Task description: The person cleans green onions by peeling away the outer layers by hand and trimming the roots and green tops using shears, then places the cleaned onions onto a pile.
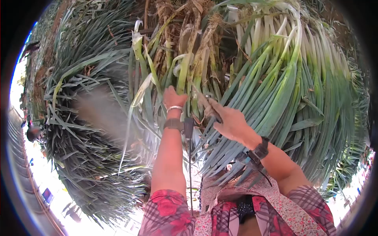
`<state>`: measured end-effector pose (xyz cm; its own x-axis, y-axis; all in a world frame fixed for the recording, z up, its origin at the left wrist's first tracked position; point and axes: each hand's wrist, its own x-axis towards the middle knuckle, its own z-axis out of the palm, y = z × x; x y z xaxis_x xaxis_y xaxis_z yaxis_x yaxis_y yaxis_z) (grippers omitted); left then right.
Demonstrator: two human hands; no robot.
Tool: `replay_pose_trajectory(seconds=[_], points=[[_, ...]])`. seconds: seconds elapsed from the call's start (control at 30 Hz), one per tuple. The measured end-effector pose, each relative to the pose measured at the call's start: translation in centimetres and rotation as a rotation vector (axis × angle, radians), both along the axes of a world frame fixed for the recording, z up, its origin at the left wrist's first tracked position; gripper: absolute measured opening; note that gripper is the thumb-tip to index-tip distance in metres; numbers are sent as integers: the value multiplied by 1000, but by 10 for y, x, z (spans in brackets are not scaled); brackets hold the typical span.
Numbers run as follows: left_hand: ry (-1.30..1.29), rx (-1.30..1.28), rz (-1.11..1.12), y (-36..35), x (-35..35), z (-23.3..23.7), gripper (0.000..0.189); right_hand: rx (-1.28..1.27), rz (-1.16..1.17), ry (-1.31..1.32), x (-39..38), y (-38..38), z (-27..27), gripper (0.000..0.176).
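My left hand (173,98) is closed round a thick green onion stalk (183,76) at the near side of a pile of uncleaned green onions (204,47), whose roots and dry brown outer leaves point away from me. My right hand (230,120) grips a soil-coated knife (205,103). Its blade points up and left, toward the stalk by my left hand. Right of the knife lies a big heap of cleaned green onions (271,90), pale stems at the far end and leaves toward me.
A mass of dark green onion leaves (98,157) fills the left side. A torn pale leaf (136,98) hangs left of my left hand. A black cable (190,165) runs down between my forearms. More bundles stand at the far right edge.
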<state>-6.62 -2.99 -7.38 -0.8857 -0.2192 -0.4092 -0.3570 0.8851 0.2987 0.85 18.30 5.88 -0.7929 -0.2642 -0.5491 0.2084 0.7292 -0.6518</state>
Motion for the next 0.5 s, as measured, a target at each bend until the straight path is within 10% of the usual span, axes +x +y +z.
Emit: replay_pose_trajectory(seconds=[0.5], points=[[-115,286,92,29,76,93,44,50,-123,154,-21,18,7,72]])
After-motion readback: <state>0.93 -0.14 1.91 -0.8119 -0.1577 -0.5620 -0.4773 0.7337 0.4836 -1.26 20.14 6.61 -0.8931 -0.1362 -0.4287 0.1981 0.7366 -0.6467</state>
